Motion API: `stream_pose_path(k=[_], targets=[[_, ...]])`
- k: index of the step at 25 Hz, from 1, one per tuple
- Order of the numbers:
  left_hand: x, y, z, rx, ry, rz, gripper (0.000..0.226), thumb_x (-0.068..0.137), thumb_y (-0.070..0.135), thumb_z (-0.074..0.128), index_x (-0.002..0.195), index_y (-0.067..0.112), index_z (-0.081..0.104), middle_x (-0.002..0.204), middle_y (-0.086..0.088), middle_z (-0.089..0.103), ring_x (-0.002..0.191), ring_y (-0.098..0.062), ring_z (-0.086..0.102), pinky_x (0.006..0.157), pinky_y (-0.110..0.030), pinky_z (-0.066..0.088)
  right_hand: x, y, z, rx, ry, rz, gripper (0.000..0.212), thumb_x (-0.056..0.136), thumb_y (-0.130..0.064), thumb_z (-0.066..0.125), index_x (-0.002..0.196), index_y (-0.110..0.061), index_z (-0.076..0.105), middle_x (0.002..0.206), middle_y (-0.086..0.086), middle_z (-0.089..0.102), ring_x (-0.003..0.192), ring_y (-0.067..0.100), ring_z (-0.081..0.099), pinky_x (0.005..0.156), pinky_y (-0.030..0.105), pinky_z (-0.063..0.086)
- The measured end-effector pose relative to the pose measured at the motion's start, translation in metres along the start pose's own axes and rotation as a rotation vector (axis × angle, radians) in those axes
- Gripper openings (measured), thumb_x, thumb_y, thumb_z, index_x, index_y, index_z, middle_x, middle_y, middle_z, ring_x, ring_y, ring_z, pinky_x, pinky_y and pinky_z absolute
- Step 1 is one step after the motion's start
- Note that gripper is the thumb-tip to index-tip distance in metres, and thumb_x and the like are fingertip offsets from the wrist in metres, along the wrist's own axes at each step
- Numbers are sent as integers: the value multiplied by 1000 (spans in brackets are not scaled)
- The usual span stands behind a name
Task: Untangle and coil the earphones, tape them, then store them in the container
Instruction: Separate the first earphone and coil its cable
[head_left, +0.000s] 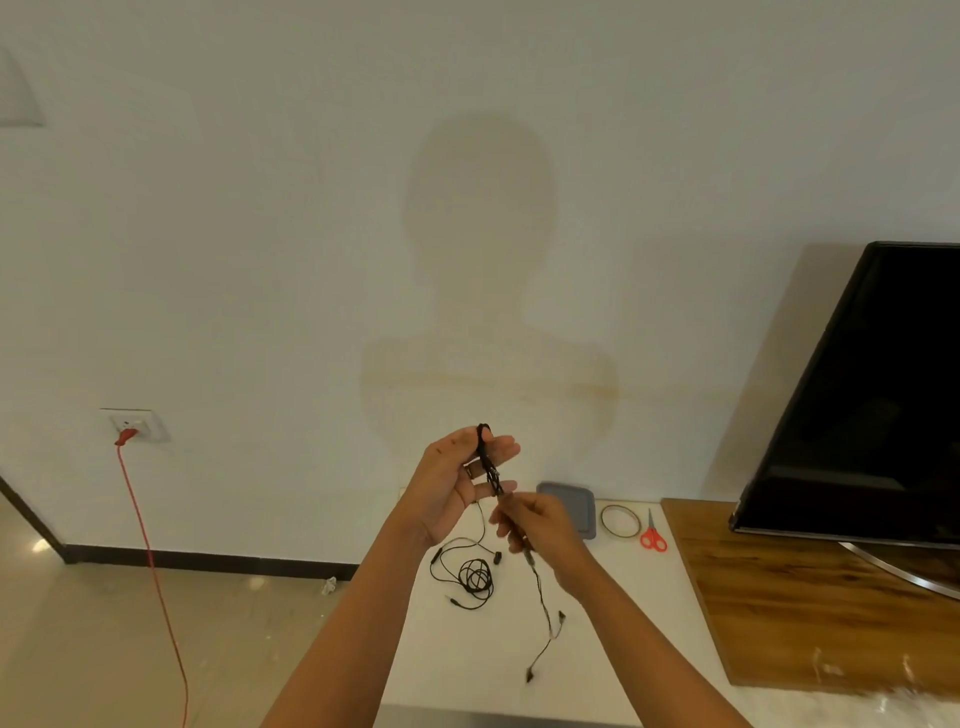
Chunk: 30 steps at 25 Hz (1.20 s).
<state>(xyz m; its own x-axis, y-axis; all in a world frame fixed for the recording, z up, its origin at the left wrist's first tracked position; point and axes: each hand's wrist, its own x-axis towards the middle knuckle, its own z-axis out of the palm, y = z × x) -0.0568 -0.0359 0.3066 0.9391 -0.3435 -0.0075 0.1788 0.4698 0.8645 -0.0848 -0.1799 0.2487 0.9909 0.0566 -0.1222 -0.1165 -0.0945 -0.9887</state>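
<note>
Reaching out from the bottom edge, both forearms rise over the white table (623, 654), bare, with the elbows cut off by the frame. The left hand (457, 488) is held highest, palm turned back toward the camera and fingers bent partway; the right hand (543, 530) sits just below and beside it, knuckles up. How the left thumb lies is hard to make out behind the dark strands. The left hand holds a tight black coil of the earphones (487, 457), wound across its fingers from top finger to lowest. The right hand's fingers are curled and pinch the same cable just under that coil; the loose tail runs down past the right wrist, ending in small blurred pieces above the table. A second black cable (475, 576) lies in a loose tangle on the table below the hands. Behind the right hand a grey container (582, 506) is partly hidden, and whether it is a box or a lid cannot be told. Next to it lie a tape ring (620, 521) and red scissors (653, 536).
</note>
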Motion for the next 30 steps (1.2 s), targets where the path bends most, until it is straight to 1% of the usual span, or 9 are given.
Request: stream_pose_path(k=[5,8,10,14,17,20,23,26,30], targets=[[9,1,-19,407,71,86,28,101,21,42,90,16,67,107,-3,73,113,-18,62,85,-41,49,-35,-7,4,-155,-73,-30,45,95,-40,51,72,-6,68,62,8,67,49,14,55,53,24,48],[4,-5,-22,633,-6,24,32,100,22,45,81,21,70,91,1,74,94,-16,64,79,-33,47,-27,-45,-7,-265,45,-182,35,93,-29,57,62,-13,65,48,-4,53,43,10,43,47,24,39],[-2,-9,-17,552,-82,-50,32,101,19,43,80,18,68,82,1,70,88,-16,64,74,-34,46,-11,-65,-15,-372,112,-284,36,92,-26,57,57,-17,61,46,-8,47,43,7,38,49,22,35],[-4,-9,-10,390,-106,-145,29,102,20,38,100,8,65,90,-9,71,108,-33,65,87,-47,50,19,-77,-21,-364,80,-270,36,92,-32,58,57,-23,59,46,-11,49,45,4,44,50,19,40],[-5,-7,-12,252,-94,-192,30,103,17,36,100,4,63,80,-8,65,105,-35,66,90,-55,51,32,-66,-24,-224,11,-188,30,89,-40,62,73,-14,66,56,-4,49,48,9,42,49,21,39],[-6,-3,-10,94,-90,-154,30,102,12,35,95,4,63,79,-6,64,93,-26,69,87,-57,52,32,-40,-17,-29,-14,-109,29,90,-38,60,80,-12,66,59,-4,51,48,9,38,47,20,34],[-2,-5,-6,-1,-51,-111,25,101,15,37,98,5,60,87,-6,70,88,-22,70,85,-54,52,20,-15,1,33,-22,-37,38,95,-42,48,75,-14,62,55,-4,53,48,9,45,51,21,39],[1,-6,-7,-47,-16,-66,25,102,16,37,97,6,59,108,-15,71,103,-31,68,87,-58,50,5,1,7,49,-10,28,54,100,-46,33,71,-14,65,58,-1,59,49,11,50,53,22,43],[6,0,-15,-139,40,29,24,101,17,38,94,7,58,117,-17,67,111,-35,63,88,-59,50,-19,19,6,-134,-153,18,49,100,-42,37,74,-13,66,59,1,59,50,14,50,53,25,42]])
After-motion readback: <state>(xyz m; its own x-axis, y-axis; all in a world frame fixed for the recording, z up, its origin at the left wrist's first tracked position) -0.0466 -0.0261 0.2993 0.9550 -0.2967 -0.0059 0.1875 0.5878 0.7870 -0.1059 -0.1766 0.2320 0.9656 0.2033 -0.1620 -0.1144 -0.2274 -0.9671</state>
